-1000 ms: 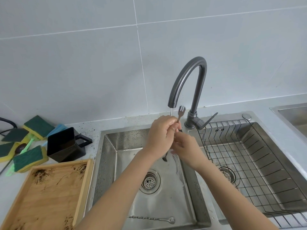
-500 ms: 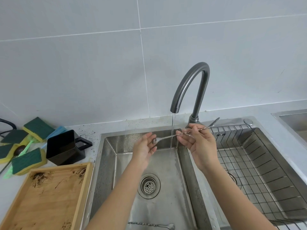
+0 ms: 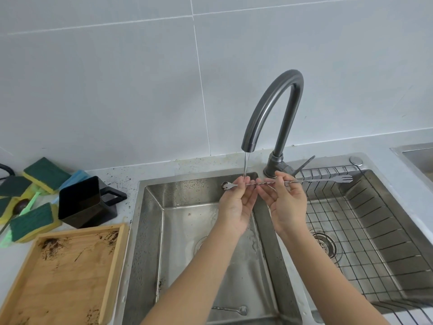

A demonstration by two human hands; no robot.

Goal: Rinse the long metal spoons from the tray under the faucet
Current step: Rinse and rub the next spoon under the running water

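The spoon (image 3: 287, 182) is a long, thin metal one with a twisted shaft, a small bowl at its left end still smeared with dark grit, and a little fork at its right end. It lies level, left to right, just under the faucet (image 3: 273, 113), over the far edge of the left sink (image 3: 187, 231), with its fork end reaching over the wire rack (image 3: 365, 219) in the right basin. A thin stream of water falls from the spout onto the shaft near the left hand's fingertips.

The left hand (image 3: 237, 207) pinches the shaft near the bowl end, palm up. The right hand (image 3: 287, 205) pinches it near the middle, palm also turned up.

A second spoon (image 3: 230, 309) lies flat on the near floor of the left sink. On the tabletop to the left sit a wooden tray (image 3: 61, 277) streaked with dark crumbs, a black cup (image 3: 86, 201) and a few green and yellow sponges (image 3: 30, 221).

Half a second ago the spoon was already level, but its bowl sat in the left hand's fingers; now the bowl sticks out past them to the left. A second ago the spoon stood nearly upright, fork end up, with both hands closed together around it.
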